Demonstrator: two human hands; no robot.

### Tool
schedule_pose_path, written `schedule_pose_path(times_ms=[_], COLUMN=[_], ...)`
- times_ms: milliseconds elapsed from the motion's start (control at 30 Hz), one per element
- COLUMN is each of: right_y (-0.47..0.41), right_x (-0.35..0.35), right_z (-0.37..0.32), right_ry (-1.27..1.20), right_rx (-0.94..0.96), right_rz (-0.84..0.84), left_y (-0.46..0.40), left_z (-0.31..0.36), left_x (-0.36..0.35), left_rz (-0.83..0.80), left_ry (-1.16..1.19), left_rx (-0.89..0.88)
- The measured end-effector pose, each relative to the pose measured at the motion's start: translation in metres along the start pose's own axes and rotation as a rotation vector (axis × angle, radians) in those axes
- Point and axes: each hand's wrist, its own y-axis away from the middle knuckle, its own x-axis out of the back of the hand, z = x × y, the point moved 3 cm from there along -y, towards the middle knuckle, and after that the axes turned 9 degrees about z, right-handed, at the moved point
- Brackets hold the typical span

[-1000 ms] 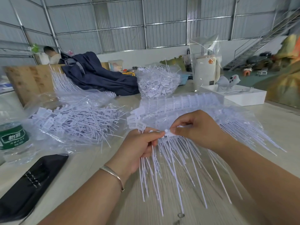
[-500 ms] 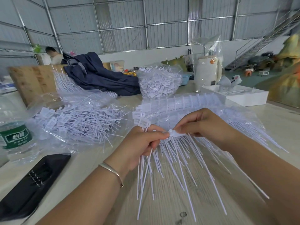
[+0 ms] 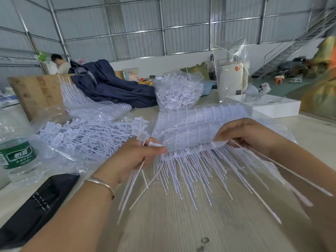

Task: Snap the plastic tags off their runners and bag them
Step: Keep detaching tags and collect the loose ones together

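The runner of white tags (image 3: 190, 151) is in front of me, above the wooden table (image 3: 181, 224), its long thin tails fanning down toward me. My left hand (image 3: 134, 157) grips a bundle of loose tags at the runner's left end, fingers curled round them, flat heads sticking up above my fist and tails hanging below. My right hand (image 3: 249, 135) pinches one tag (image 3: 220, 143) at the runner's right end between thumb and fingertips; its tail runs off to the right, apart from the fan.

Behind the runner lies a clear bag of more runners (image 3: 200, 120). Left of the runner, an open plastic bag (image 3: 81, 135) holds a heap of loose tags. Farther left of the runner stands a water bottle (image 3: 16, 153) with a green label, and nearer me than that a black case (image 3: 36, 206). Far behind the runner sit another bagged heap of tags (image 3: 180, 93), a dark blue jacket (image 3: 112, 86) and a white box (image 3: 272, 106).
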Motion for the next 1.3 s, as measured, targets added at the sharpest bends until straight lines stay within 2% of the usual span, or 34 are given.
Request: schedule_pose_path(times_ms=[167, 267, 367, 433, 633, 767, 933, 1100, 1300], right_y=[-0.006, -0.003, 0.005, 0.010, 0.011, 0.010, 0.008, 0.008, 0.008], right_x=[-0.010, -0.022, -0.038, -0.049, -0.053, -0.049, -0.040, -0.039, -0.044], right_z=[0.011, 0.005, -0.003, -0.006, -0.007, -0.007, -0.008, -0.008, -0.009], right_ry=[-0.166, -0.211, -0.050, 0.096, 0.166, 0.115, 0.070, -0.168, -0.332], right_rx=[-0.076, -0.077, 0.050, 0.141, 0.234, 0.223, 0.185, 0.165, 0.125], right_rz=[0.100, 0.048, -0.110, -0.159, -0.138, -0.071, -0.035, -0.062, -0.166], left_y=[0.002, 0.006, 0.008, 0.009, 0.015, 0.015, 0.010, 0.012, 0.019], left_z=[-0.003, -0.002, -0.003, -0.003, 0.005, 0.002, 0.001, 0.006, 0.011], left_x=[-0.030, -0.038, -0.042, -0.044, -0.049, -0.049, -0.044, -0.048, -0.055], left_rz=[-0.027, 0.006, 0.050, 0.045, -0.017, -0.024, 0.037, -0.023, -0.178], left_ry=[0.143, 0.210, 0.231, 0.198, 0.120, 0.100, 0.222, 0.399, 0.619], left_rx=[0.057, 0.105, 0.141, 0.153, 0.142, 0.087, 0.115, 0.142, 0.212])
